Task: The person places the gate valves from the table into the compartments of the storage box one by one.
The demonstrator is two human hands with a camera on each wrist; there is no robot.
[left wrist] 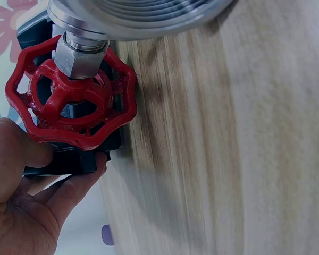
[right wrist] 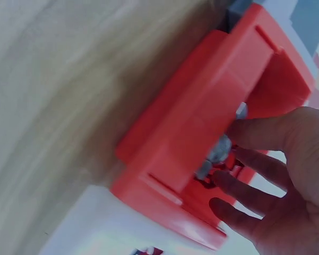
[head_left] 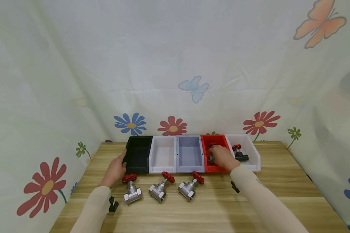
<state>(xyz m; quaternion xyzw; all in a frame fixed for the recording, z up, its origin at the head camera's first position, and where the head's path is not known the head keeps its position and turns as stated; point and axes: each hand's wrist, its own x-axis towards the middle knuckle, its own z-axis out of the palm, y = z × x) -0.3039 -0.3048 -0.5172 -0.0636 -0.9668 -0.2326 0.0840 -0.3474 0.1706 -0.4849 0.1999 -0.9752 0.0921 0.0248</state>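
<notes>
My left hand (head_left: 115, 169) grips the left wall of a black bin (left wrist: 69, 167), thumb on one side and fingers on the other. My right hand (head_left: 221, 157) reaches into the red bin (right wrist: 202, 106), where a metal valve (right wrist: 219, 151) with a red handwheel lies. Its fingers are spread, with thumb and fingertips right at the valve. Closest to the left hand on the table is a silver valve with a red handwheel (left wrist: 72, 106); two similar valves, a middle one (head_left: 158, 191) and a right one (head_left: 188, 190), lie in a row beside it.
Between the black and red bins stand a white bin (head_left: 164, 169) and a grey bin (head_left: 190, 169). At the right end, another white bin (head_left: 255, 158) holds a dark valve (head_left: 240, 156) with a red handwheel. A flower-printed curtain (head_left: 163, 64) hangs behind the wooden table (head_left: 221, 213).
</notes>
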